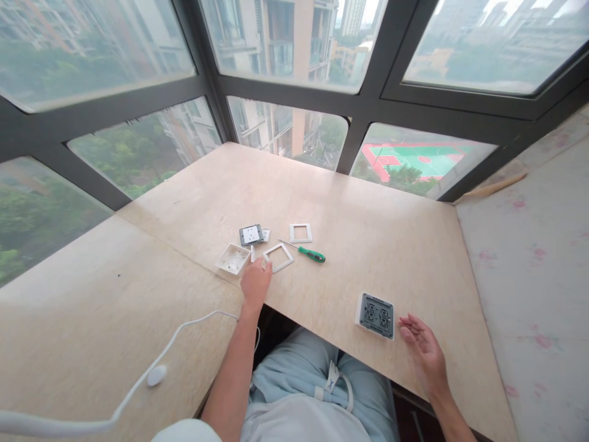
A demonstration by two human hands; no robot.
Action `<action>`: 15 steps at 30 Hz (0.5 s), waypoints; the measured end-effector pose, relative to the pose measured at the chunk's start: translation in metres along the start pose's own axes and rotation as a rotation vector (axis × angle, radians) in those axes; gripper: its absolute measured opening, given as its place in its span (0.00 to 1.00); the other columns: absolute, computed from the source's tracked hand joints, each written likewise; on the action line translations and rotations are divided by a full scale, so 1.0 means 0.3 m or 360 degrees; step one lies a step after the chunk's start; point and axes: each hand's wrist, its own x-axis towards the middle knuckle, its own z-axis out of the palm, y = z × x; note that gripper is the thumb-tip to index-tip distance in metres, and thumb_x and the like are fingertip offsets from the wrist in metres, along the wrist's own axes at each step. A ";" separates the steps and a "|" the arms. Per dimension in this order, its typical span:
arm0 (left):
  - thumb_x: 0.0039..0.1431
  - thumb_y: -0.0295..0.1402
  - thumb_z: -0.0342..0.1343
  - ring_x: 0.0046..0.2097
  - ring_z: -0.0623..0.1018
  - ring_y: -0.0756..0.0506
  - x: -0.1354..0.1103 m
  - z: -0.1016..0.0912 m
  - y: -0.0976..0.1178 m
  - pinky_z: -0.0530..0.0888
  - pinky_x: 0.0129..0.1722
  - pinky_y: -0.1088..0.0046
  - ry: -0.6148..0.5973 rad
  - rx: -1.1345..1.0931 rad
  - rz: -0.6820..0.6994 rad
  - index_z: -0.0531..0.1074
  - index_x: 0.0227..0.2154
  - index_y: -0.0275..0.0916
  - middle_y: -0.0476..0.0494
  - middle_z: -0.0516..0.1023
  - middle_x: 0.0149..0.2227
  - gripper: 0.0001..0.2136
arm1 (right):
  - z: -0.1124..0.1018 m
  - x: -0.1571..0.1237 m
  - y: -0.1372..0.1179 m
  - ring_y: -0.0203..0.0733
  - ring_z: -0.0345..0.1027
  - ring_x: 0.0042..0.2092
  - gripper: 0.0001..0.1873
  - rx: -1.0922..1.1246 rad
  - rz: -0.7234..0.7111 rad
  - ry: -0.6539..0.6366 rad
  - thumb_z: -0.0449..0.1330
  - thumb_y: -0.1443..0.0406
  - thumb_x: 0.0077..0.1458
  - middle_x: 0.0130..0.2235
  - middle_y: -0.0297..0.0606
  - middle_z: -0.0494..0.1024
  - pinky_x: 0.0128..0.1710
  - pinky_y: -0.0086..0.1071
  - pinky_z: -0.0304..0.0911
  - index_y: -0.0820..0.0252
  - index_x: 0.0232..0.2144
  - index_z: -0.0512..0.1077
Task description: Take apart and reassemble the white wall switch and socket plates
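My left hand (pixel 256 281) reaches forward over the beige board (pixel 377 245), its fingertips closed on the near corner of a white square frame (pixel 278 256). Just left of it lie a white back box (pixel 232 258) and a grey socket module (pixel 251 234). Another small white frame (pixel 300 232) and a green-handled screwdriver (pixel 309 253) lie to the right. My right hand (pixel 424 350) rests open, palm up, on the board's near edge, right beside a grey socket plate (pixel 376 315) lying face down.
Dark-framed windows (pixel 359 116) wrap round the back of the board. A white cable with an inline switch (pixel 156 375) runs across the lower left surface. A pale floral cloth (pixel 534 264) covers the right side. My legs show beneath the board's near edge.
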 end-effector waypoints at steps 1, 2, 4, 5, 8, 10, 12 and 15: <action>0.62 0.44 0.52 0.44 0.80 0.35 0.006 0.006 0.007 0.73 0.41 0.62 -0.0013 0.0015 -0.0020 0.76 0.45 0.43 0.38 0.81 0.36 0.16 | 0.002 -0.002 -0.003 0.52 0.73 0.49 0.34 -0.0014 0.0004 0.0013 0.68 0.46 0.44 0.46 0.43 0.78 0.55 0.49 0.66 0.57 0.49 0.71; 0.61 0.45 0.53 0.44 0.80 0.34 0.012 0.012 0.012 0.73 0.41 0.61 -0.0025 0.0031 -0.0036 0.76 0.44 0.42 0.37 0.81 0.37 0.16 | 0.004 -0.004 -0.006 0.52 0.73 0.49 0.33 -0.0027 0.0007 0.0024 0.67 0.46 0.44 0.45 0.43 0.78 0.55 0.48 0.66 0.57 0.49 0.71; 0.60 0.45 0.55 0.45 0.80 0.33 0.018 0.024 0.017 0.73 0.41 0.60 -0.0043 0.0057 -0.0058 0.75 0.45 0.42 0.36 0.81 0.37 0.16 | 0.007 -0.007 -0.009 0.51 0.73 0.48 0.33 -0.0050 0.0006 0.0039 0.67 0.46 0.44 0.45 0.43 0.78 0.55 0.48 0.67 0.57 0.48 0.72; 0.59 0.45 0.55 0.45 0.80 0.33 0.019 0.028 0.018 0.74 0.41 0.60 -0.0047 0.0068 -0.0064 0.74 0.45 0.42 0.36 0.81 0.37 0.16 | 0.008 -0.008 -0.008 0.51 0.73 0.48 0.32 -0.0060 0.0002 0.0042 0.67 0.47 0.45 0.45 0.42 0.78 0.55 0.48 0.67 0.57 0.48 0.72; 0.60 0.42 0.55 0.45 0.80 0.32 0.019 0.035 0.022 0.74 0.41 0.60 -0.0036 0.0092 -0.0064 0.72 0.49 0.40 0.34 0.81 0.38 0.17 | 0.009 -0.008 -0.004 0.51 0.72 0.48 0.32 -0.0084 -0.0003 0.0039 0.67 0.47 0.45 0.45 0.42 0.78 0.55 0.48 0.66 0.57 0.48 0.71; 0.61 0.40 0.54 0.45 0.80 0.33 0.020 0.035 0.028 0.73 0.41 0.60 -0.0024 0.0100 -0.0027 0.70 0.53 0.40 0.35 0.81 0.38 0.19 | 0.008 -0.007 0.000 0.51 0.72 0.48 0.31 -0.0095 0.0003 0.0044 0.67 0.47 0.45 0.44 0.42 0.78 0.55 0.48 0.66 0.58 0.48 0.71; 0.63 0.38 0.51 0.45 0.80 0.35 0.027 0.034 0.036 0.73 0.42 0.62 -0.0022 0.0131 0.0036 0.69 0.55 0.42 0.37 0.82 0.40 0.19 | 0.007 -0.007 0.001 0.51 0.73 0.48 0.31 -0.0099 0.0007 0.0049 0.67 0.47 0.46 0.44 0.42 0.79 0.55 0.48 0.66 0.58 0.48 0.72; 0.65 0.36 0.48 0.45 0.80 0.36 0.045 0.033 0.046 0.73 0.42 0.62 -0.0040 0.0197 0.0089 0.74 0.51 0.44 0.38 0.82 0.41 0.16 | 0.009 -0.009 -0.002 0.50 0.73 0.47 0.30 -0.0107 0.0008 0.0056 0.67 0.48 0.46 0.44 0.41 0.79 0.54 0.47 0.67 0.58 0.47 0.72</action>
